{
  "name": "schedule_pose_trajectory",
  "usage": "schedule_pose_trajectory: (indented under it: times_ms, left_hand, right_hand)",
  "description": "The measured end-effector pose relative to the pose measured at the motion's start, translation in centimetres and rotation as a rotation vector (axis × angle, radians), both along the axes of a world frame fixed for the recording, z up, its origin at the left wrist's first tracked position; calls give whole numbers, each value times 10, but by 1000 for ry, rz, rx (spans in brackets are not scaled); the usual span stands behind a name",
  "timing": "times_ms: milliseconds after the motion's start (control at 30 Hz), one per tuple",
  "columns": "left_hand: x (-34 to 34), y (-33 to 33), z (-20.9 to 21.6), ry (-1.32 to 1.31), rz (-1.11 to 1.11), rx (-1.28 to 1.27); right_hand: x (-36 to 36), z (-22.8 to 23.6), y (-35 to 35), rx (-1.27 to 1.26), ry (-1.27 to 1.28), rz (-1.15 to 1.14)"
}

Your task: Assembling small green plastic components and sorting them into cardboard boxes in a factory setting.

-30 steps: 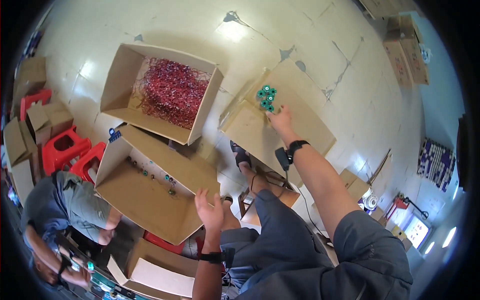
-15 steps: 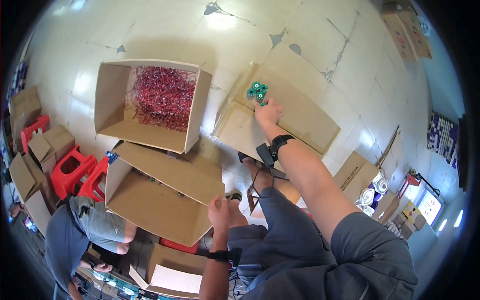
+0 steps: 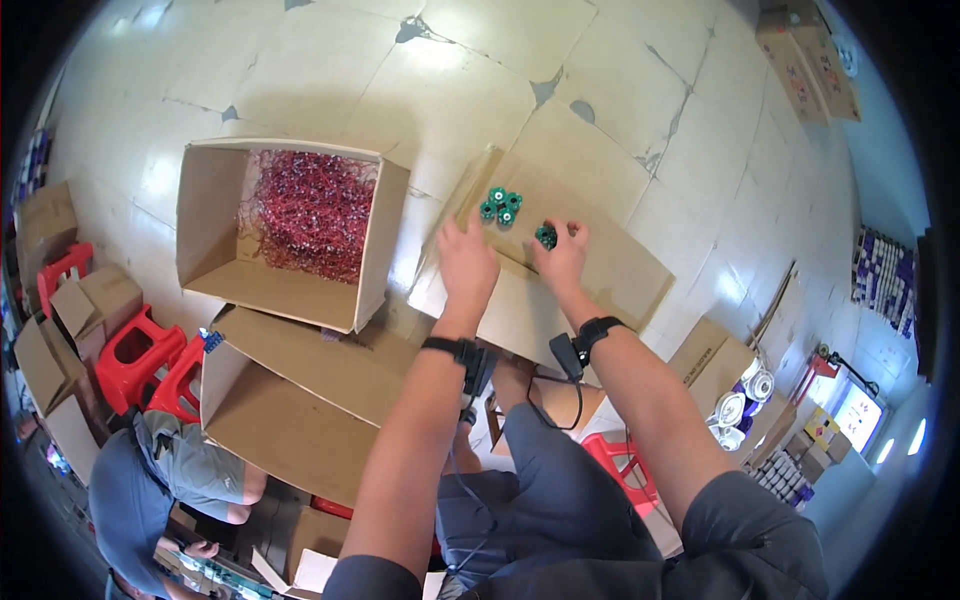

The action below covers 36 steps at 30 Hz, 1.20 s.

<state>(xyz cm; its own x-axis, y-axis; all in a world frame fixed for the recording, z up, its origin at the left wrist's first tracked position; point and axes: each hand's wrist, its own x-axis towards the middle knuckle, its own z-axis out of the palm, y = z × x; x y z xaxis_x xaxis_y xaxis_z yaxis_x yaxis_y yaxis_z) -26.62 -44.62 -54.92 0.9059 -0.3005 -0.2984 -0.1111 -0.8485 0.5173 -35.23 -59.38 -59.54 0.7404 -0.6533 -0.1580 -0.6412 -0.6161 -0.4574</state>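
Observation:
Small green round pieces [image 3: 500, 207] with white or dark centres sit clustered on a closed cardboard box [image 3: 610, 240] in front of me. My right hand [image 3: 563, 262] is closed around another dark green round piece [image 3: 545, 236], just right of the cluster and over the box top. Beside the cluster on its near left side, my left hand [image 3: 468, 262] has its fingers stretched apart, with nothing visible in them. Whether its fingertips touch the box is unclear.
An open carton [image 3: 375, 240] of tangled red wire-like strands stands to the left. Nearer lies another open carton [image 3: 290, 410]. Red stools [image 3: 138, 350] and a person [image 3: 135, 490] are at the left. White and purple rolls [image 3: 735, 405] stand at the right by a cardboard box.
My left hand has come up from above the near carton to the green cluster. My right hand has shifted right and nearer, away from the cluster, with a green piece in its fingers.

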Motion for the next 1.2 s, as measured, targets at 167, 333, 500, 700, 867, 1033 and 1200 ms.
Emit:
schedule_pose_trajectory:
  times_ms: [167,333,500,700,867,1033,1200]
  left_hand:
    - [25,-43,-24,-149,-231,47]
    - [29,-51,-38,-69,-377,37]
    - [29,-48,-29,-4,-291,0]
    - [2,-8,-14,-14,80,-261]
    - [-61,43,9,63,462,-453]
    - [-139,121,41,87,731,-471]
    - [-221,211,77,43,1039,-501]
  right_hand:
    - [-2,-1,-5,43,15,22]
    - [1,1,-2,59,56,20]
    - [5,1,-7,42,160,22]
    - [7,0,-12,8,141,74]
    - [-3,17,-6,9,201,156]
    - [-19,36,29,28,286,296]
    - [-42,53,91,176,362,517]
